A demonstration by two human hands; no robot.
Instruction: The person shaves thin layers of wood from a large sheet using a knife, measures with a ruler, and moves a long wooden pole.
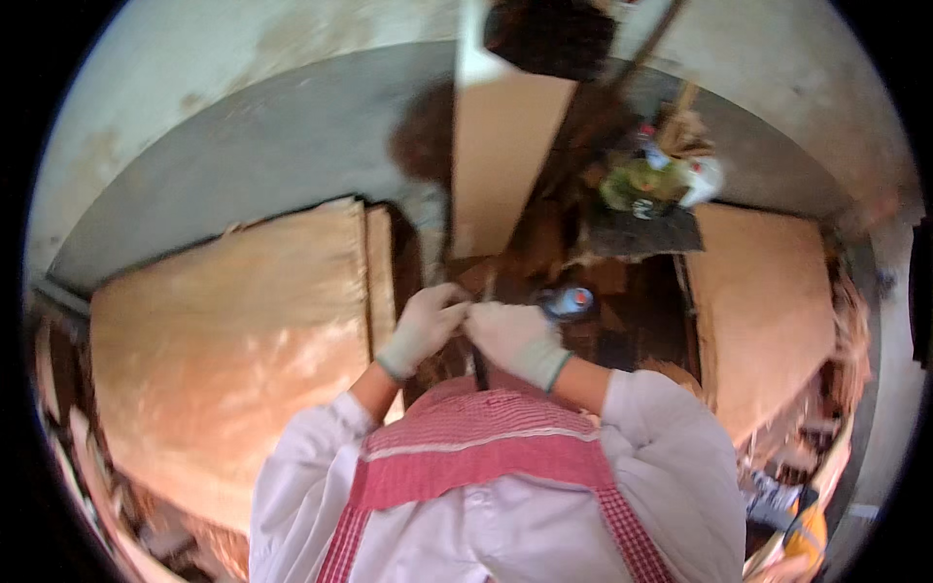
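Note:
My left hand (pixel 423 330) and my right hand (pixel 517 340) wear pale gloves with green cuffs. They meet in front of my waist, just past the red checked apron (pixel 476 432). The fingers of both are curled in and closed. Whatever lies between them is blurred and too small to name; a thin dark strip shows below where they meet. Nearest to my left hand is a big stack of thin wooden sheets (pixel 233 340). Just beyond my right hand stands a bottle (pixel 569 302) with a reddish cap.
A second stack of wooden sheets (pixel 763 301) lies at the right. Ahead, a tall pale board (pixel 505 155) stands upright. Right of it, a dark ledge (pixel 646 233) carries a greenish bag (pixel 637 185) and a white container (pixel 702 181). Wood scraps lie along the lower edges.

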